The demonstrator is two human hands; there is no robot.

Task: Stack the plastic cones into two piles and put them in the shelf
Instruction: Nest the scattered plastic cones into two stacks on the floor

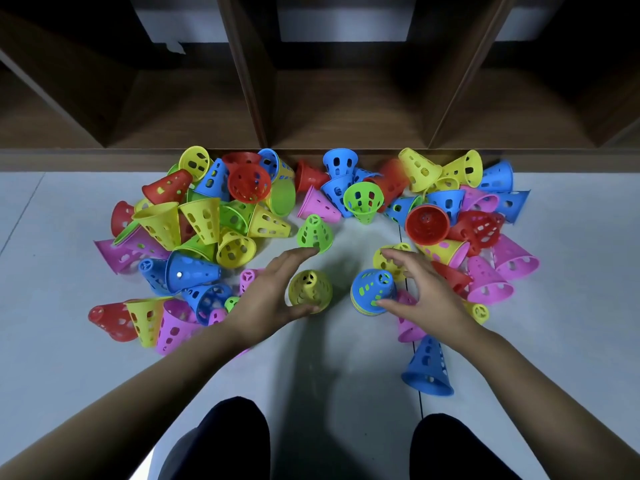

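Two small piles of cones stand upright on the grey floor in front of me. A yellow cone (310,289) tops the left pile and a blue cone (374,289) with green showing through its holes tops the right pile. My left hand (273,294) spreads open around the yellow pile, thumb near its base and fingertips beside an upright green cone (314,233). My right hand (420,289) spreads open around the blue pile, its thumb at the base. Neither hand holds a cone. Loose cones (201,216) in several colours lie scattered left and right.
A dark wooden shelf (343,109) with open compartments runs along the far side, its front edge right behind the cones. A lone blue cone (429,367) lies near my right forearm. My knees (225,441) show at the bottom of the view.
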